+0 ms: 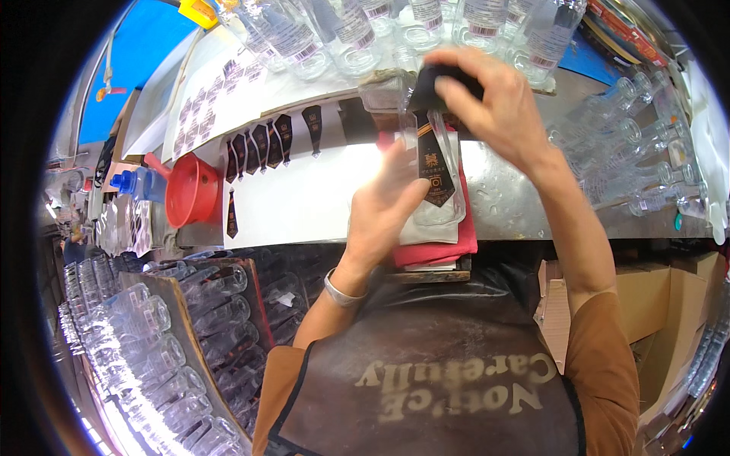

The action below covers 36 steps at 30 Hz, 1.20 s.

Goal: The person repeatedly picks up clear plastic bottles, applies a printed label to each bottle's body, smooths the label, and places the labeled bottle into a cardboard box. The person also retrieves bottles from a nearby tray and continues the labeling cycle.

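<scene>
One clear bottle (449,161) is laid over red cloth (468,222) near the front edge of the counter (503,201), clamped by the left hand (386,204), thumb against its black label (432,152). Farther back, the right hand (500,106) is arched, its grip closed on a black object (435,83). Bare metal is left open rightward; upright bottles (350,38) are crowded behind.

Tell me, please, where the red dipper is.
In the head view, the red dipper is on the left side, between the blue-capped bottle and the black labels, left of the left hand.
</scene>
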Each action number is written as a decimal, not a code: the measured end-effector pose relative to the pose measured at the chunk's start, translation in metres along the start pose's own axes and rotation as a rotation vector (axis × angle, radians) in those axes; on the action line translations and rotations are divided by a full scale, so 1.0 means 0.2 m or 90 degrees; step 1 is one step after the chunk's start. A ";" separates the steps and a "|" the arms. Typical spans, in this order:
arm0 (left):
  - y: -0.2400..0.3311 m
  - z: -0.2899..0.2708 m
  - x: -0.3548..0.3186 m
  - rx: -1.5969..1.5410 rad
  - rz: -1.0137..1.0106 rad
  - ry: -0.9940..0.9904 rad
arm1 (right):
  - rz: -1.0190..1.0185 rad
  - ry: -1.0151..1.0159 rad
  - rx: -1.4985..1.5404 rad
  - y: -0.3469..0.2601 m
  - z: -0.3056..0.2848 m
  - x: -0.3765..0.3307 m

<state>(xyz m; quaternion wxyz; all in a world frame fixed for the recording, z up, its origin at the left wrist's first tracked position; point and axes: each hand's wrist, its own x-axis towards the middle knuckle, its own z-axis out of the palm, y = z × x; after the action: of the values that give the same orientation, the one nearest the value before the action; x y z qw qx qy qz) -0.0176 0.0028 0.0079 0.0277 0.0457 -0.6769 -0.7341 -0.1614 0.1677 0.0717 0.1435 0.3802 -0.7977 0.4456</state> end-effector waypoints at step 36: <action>0.06 0.04 0.38 -0.020 -0.170 0.082 | 0.410 -0.243 0.163 0.07 0.08 -0.05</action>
<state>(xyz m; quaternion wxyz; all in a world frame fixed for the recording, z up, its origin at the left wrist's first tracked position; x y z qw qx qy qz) -0.0938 0.0020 0.0183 -0.0261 0.1816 -0.6500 -0.7375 -0.1623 0.1642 0.0490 -0.2031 0.2012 -0.8264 0.4852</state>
